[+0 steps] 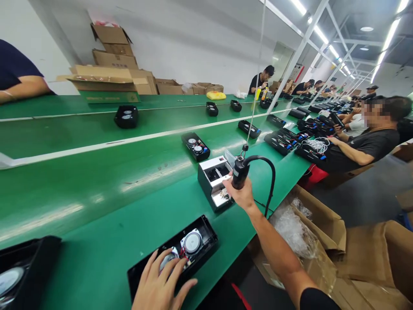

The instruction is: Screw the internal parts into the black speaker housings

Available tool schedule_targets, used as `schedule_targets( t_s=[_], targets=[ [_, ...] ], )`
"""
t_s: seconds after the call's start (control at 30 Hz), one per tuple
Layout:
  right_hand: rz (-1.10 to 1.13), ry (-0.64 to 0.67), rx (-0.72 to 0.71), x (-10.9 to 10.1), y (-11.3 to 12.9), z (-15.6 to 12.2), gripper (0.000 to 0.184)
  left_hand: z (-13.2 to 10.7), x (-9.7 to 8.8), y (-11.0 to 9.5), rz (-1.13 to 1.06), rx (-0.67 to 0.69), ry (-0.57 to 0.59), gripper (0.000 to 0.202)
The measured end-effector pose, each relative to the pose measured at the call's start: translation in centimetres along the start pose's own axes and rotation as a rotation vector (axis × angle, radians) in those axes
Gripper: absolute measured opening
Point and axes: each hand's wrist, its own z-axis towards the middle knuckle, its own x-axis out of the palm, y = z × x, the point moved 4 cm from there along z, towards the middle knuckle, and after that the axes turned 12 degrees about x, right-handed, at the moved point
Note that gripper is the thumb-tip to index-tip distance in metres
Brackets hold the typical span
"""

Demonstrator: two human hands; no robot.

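Observation:
My right hand [242, 194] is wrapped round a black electric screwdriver [239, 172] that hangs from a cord, with a black cable curving off its top. The tool is over the front of a box-shaped screw feeder [206, 186] with a silver top; its tip is hidden by my hand. My left hand [159, 280] lies with fingers spread over an open black speaker housing [209, 234]. Inside the housing are two round speaker drivers and red wires. One driver [192, 242] shows fully, while the other is partly under my fingers.
Another black housing [38, 258] is at the lower left. More housings, one of them [195, 146] behind the feeder, sit along the green conveyor [97, 172]. Cardboard boxes [358, 254] and plastic bags stand at the right below the bench. Co-workers [371, 146] sit along the line.

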Motion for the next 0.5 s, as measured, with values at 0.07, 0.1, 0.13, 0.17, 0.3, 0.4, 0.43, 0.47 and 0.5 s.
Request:
schedule_targets(
  t_s=[0.07, 0.1, 0.13, 0.17, 0.3, 0.4, 0.43, 0.47, 0.5],
  targets=[
    [0.064, 0.13, 0.055, 0.1, -0.1, -1.6, 0.037, 0.4, 0.8, -0.6, -0.005, -0.071, 0.054, 0.019],
    [0.133, 0.18, 0.064, 0.2, 0.0, -2.8, 0.037, 0.4, 1.1, -0.9, -0.009, -0.1, 0.075, 0.018],
    [0.218, 0.216, 0.06, 0.4, 0.2, -4.1, 0.036, 0.5, 1.4, -1.2, -0.013, -0.126, 0.096, 0.019],
    [0.304, 0.248, 0.043, 0.6, 0.5, -5.5, 0.035, 0.5, 1.7, -1.4, -0.016, -0.146, 0.115, 0.02],
    [0.509, 0.36, -0.094, 2.7, 1.4, -10.5, 0.03, 0.5, 2.0, -1.8, -0.032, -0.159, 0.181, 0.017],
    [0.463, 0.419, -0.151, 4.7, 1.1, -12.3, 0.031, 0.4, 1.8, -1.7, -0.056, -0.181, 0.22, 0.015],
    [0.442, 0.427, -0.155, 5.3, 0.9, -12.6, 0.031, 0.4, 1.7, -1.7, -0.067, -0.192, 0.223, 0.015],
    [0.43, 0.431, -0.156, 5.7, 0.7, -12.6, 0.031, 0.5, 1.6, -1.7, -0.078, -0.197, 0.221, 0.014],
    [0.428, 0.429, -0.155, 5.9, 0.4, -12.7, 0.031, 0.5, 1.5, -1.7, -0.088, -0.202, 0.218, 0.014]
  ],
)
